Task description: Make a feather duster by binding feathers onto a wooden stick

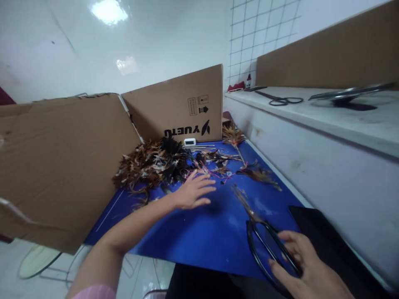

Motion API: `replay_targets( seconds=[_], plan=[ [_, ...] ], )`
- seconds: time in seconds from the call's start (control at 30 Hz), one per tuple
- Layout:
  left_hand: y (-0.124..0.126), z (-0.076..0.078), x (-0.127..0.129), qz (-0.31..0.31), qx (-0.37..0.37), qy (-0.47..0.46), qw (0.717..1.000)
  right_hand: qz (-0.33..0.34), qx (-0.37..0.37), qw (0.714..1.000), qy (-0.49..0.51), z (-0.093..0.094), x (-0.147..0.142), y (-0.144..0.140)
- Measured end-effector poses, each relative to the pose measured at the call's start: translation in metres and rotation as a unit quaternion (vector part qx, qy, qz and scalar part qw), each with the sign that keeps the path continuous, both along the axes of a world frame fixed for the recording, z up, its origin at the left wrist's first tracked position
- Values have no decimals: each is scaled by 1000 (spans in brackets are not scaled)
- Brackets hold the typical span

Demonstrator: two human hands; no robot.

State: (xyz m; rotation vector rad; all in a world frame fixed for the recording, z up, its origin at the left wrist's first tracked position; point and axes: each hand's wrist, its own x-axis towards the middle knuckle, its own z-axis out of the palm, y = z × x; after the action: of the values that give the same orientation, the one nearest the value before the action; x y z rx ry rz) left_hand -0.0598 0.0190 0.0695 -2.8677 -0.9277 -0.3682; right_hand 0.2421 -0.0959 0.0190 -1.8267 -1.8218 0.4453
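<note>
My left hand [193, 192] is stretched over the blue tabletop [199, 236], palm down, fingers spread and holding nothing. Just beyond its fingertips lie tangled pink threads [204, 168]. To its left is a big heap of brown and black feathers [156, 160]. In my right hand [307, 265], at the lower right, are large scissors [254, 216] with black handles. Their blades point away from me, low over the tabletop. Past the blades lies a loose bunch of brown feathers [260, 174]. A feather bundle tied on a stick [233, 137] leans at the far right corner.
Cardboard panels [193, 104] wall off the back and left. A small white digital display [189, 142] and thin sticks [202, 147] lie at the back. On the right, a white ledge [289, 116] carries another pair of scissors [280, 101]. A black flat object [327, 241] lies near my right hand.
</note>
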Motion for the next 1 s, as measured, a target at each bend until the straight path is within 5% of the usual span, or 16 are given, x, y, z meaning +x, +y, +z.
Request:
replay_targets(
  seconds=[0.13, 0.23, 0.33, 0.57, 0.67, 0.83, 1.0],
  plan=[
    [-93, -11, -50, -11, -79, 79, 994, 13, -55, 998, -1, 7, -21, 35],
    [-123, -29, -64, -32, -118, 118, 985, 19, -8, 999, -39, -2, -29, 53],
    [-109, -44, -64, -37, -118, 128, 984, 22, 36, 996, -81, -13, -33, 61],
    [-9, -58, -44, -8, -75, 114, 991, 1, 175, 972, -158, -33, -36, 57],
    [16, -60, -30, 37, -33, 112, 992, 20, 198, 968, -156, -38, -34, 56],
    [9, -47, -25, 104, 47, 46, 992, 27, 206, 966, -154, -38, -33, 52],
    [-41, -39, -68, 212, 72, -139, 965, 35, 231, 963, -134, -36, -32, 51]
  ],
)
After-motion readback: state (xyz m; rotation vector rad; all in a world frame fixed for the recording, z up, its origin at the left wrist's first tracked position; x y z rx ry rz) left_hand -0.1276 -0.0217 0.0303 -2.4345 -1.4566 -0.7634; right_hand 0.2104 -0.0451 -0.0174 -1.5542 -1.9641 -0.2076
